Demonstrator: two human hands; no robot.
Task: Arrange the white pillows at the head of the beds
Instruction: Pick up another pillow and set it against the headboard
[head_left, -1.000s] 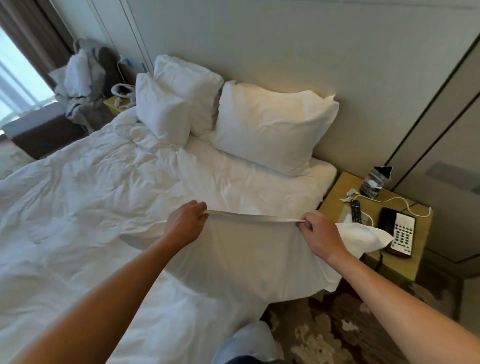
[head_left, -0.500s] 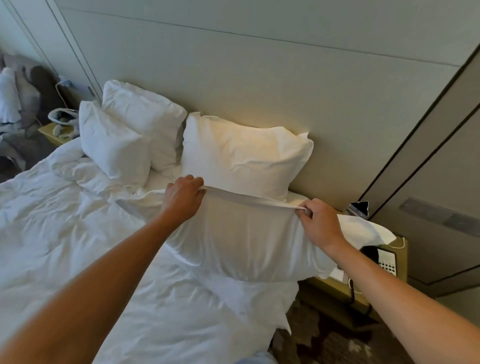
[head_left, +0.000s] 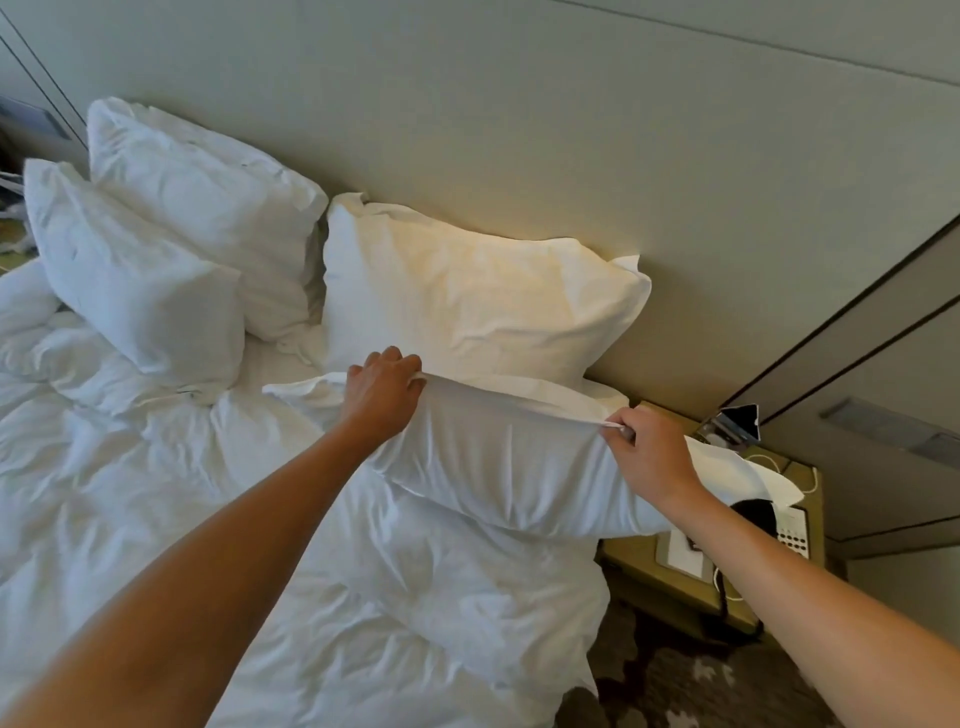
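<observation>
Both hands, left hand (head_left: 383, 391) and right hand (head_left: 649, 453), each grip the fourth pillow's (head_left: 514, 467) top edge; next, seat it upright against the propped pillow (head_left: 467, 301) behind.

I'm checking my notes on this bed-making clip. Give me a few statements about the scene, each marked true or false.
1. Both hands grip the top edge of the held pillow. True: left hand, right hand.
2. Three other pillows stand at the headboard. True.
3. The held pillow lies flat on the duvet. False: it hangs from the hands.
4. The nightstand holds nothing. False: a phone sits there.
</observation>
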